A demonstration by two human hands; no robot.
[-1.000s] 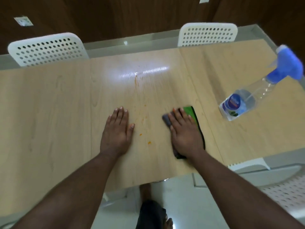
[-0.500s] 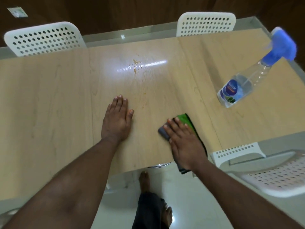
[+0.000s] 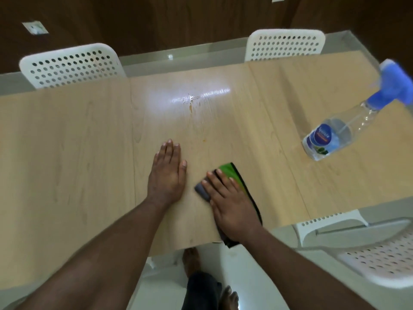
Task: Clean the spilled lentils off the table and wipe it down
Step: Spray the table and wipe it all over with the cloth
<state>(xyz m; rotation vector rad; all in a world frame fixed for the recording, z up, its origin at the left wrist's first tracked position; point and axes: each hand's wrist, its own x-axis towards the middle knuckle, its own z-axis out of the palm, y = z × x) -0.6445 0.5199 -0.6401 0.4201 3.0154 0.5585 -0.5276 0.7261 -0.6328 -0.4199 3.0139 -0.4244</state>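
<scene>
Mostly, your risk sits at the near edge: the cloth (image 3: 232, 175) already overhangs it under your right wrist, and a pull toward you could sweep residue onto the floor or drag the cloth off the table (image 3: 67, 142) altogether. Few whole lentils are plain to see; what shows is an orange smear (image 3: 190, 108) near the glare patch, far of both hands, with a faint trail of specks (image 3: 203, 140) running down toward you. That smear lies well beyond the cloth, so short strokes near the edge would leave it, and it looks part dried, which may need spray. Watch the bottle (image 3: 330, 139) too: it stands to your right, well apart from the cloth, yet a wide sweep outward could knock it over. Your right hand (image 3: 232, 206) lies flat on the cloth, fingers straight and spread, pressing it to the wood rather than clutching it; grey and green folds show past the fingertips. Your left hand (image 3: 167, 175) rests palm down on bare table just beside the cloth, fingers straight and together, holding nothing, seemingly as a brace. If it slips on a wet patch, your weight shifts forward. White chairs (image 3: 71, 66) stand at the far side.
</scene>
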